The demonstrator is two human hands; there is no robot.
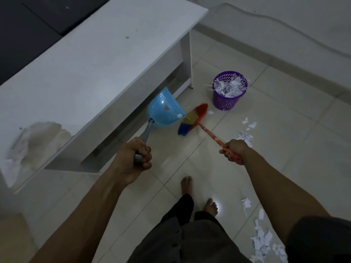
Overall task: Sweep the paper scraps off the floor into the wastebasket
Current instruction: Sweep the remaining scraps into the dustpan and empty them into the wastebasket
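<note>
where left hand (133,158) sits: fingers (147,157) curled round dustpan (165,111) handle
right hand (234,150): fingers wrapped round broom (191,118) stick
paper scraps (247,138): on floor (284,120)
wastebasket (225,101): full, near broom

**Scraps still on the floor, basket already heaped**

I see the purple wastebasket (226,102) standing upright on the tiled floor (284,118), heaped to the rim with white shreds. Torn white paper scraps (246,137) lie loose to its right and in a thicker trail lower right. The multicoloured broom (191,118), gripped by the right hand (235,150), has its bristles against the lip of the tilted blue dustpan (165,111), held by the left hand (133,158).
</note>
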